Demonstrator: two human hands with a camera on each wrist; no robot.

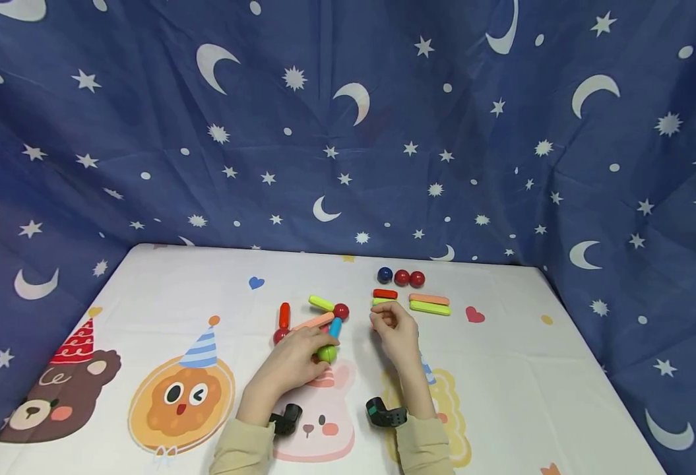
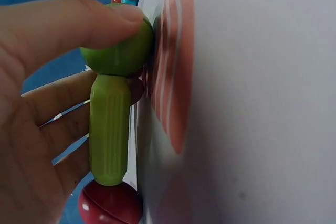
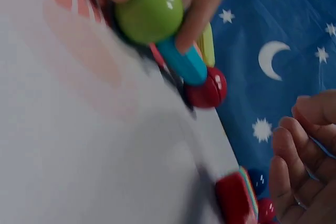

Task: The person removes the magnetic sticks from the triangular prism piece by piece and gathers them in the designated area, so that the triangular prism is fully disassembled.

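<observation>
In the head view my left hand (image 1: pixel 294 359) grips a green ball (image 1: pixel 326 354) that is part of a joined figure of balls and sticks on the table. Its thumb lies on the ball (image 2: pixel 118 40), while a green stick (image 2: pixel 110 129) links that ball to a red ball (image 2: pixel 111 203). A blue stick (image 3: pixel 184 61) runs from the green ball to another red ball (image 1: pixel 341 311). Farther along are a peach stick (image 1: pixel 315 322), a yellow stick (image 1: pixel 321 303) and a red stick (image 1: pixel 285 315). My right hand (image 1: pixel 398 330) hovers with loosely bent fingers, holding nothing, near a short red stick (image 1: pixel 385 293).
Behind the right hand lie a dark blue ball (image 1: pixel 385 275) and two red balls (image 1: pixel 410 278). To its right are a peach stick (image 1: pixel 429 299) and a yellow stick (image 1: pixel 429 308). The tablecloth (image 1: pixel 520 369) meets a blue curtain (image 1: pixel 383 218) at the back.
</observation>
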